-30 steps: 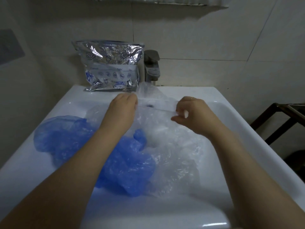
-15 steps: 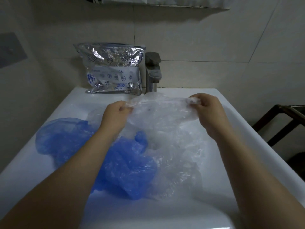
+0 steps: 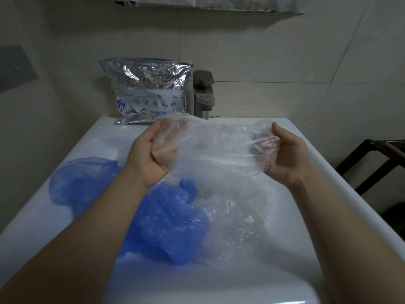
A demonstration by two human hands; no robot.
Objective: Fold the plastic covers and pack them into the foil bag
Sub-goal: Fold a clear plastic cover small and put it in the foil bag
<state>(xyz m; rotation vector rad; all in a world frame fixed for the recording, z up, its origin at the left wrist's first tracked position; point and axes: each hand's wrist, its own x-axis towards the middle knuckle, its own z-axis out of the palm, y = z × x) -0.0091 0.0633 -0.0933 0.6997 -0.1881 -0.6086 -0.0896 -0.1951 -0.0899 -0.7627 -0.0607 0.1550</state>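
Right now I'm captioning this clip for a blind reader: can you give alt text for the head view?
Two bare hands, left hand and right hand, stretch a clear plastic cover between them above a white sink. Blue plastic covers lie crumpled below, and a foil bag stands by the faucet.

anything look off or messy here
The covers sit in the sink basin, not on a table: a blue cover and clear ones lie crumpled and unfolded. The foil bag is crinkled beside the faucet. Nothing looks torn or spilled.
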